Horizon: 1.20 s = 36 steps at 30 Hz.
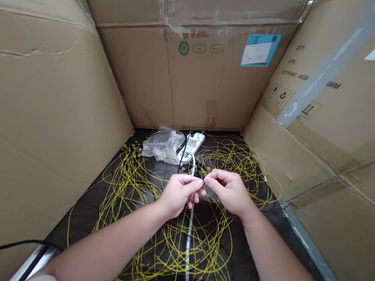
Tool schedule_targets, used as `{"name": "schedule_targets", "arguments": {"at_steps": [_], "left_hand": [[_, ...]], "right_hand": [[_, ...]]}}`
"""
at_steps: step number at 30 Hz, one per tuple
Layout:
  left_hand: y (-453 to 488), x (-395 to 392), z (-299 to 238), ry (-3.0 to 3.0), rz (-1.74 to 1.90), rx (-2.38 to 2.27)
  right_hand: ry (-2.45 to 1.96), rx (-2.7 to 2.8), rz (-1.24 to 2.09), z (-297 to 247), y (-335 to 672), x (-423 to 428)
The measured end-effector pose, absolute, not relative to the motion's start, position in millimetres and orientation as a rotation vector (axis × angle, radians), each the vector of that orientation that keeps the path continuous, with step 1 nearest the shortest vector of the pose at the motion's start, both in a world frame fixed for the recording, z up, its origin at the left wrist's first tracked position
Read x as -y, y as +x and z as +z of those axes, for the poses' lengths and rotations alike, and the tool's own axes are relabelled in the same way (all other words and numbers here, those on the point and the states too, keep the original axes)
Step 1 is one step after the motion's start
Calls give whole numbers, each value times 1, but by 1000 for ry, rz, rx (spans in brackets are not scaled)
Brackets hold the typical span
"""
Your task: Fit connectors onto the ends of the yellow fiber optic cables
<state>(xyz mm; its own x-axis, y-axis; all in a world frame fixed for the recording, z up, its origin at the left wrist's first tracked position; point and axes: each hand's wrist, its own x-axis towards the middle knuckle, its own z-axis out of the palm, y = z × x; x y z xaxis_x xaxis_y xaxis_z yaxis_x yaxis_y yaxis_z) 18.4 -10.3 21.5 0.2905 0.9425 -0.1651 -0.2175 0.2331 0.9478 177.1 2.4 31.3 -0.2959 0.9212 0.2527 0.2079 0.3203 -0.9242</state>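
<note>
My left hand (183,193) and my right hand (228,190) meet above the middle of the dark table, thumbs and forefingers pinched close together. What they pinch is too small to make out. Around and below them lie loose tangles of thin yellow cable (172,239), with more yellow cable (123,183) heaped to the left and a looped pile (235,155) behind my right hand. A thick white cord (189,245) passes beneath my left hand, running from a white power strip (191,147) towards the front edge.
A crumpled clear plastic bag (164,145) lies left of the power strip. Tall cardboard boxes wall the table on the left (36,101), at the back (208,90) and on the right (339,136). A black cable (10,244) crosses the lower left.
</note>
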Motion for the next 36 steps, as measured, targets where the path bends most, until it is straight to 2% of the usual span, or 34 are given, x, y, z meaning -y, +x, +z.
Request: {"name": "schedule_targets", "arguments": {"at_steps": [24, 32, 36], "left_hand": [[18, 10, 17, 1016, 975, -907], [17, 12, 16, 1079, 928, -879], [14, 15, 16, 1178, 799, -760]], "right_hand": [[-1045, 1703, 1092, 28, 171, -2], [-1011, 1478, 1188, 17, 177, -7], [-1106, 1600, 874, 14, 181, -17]]}}
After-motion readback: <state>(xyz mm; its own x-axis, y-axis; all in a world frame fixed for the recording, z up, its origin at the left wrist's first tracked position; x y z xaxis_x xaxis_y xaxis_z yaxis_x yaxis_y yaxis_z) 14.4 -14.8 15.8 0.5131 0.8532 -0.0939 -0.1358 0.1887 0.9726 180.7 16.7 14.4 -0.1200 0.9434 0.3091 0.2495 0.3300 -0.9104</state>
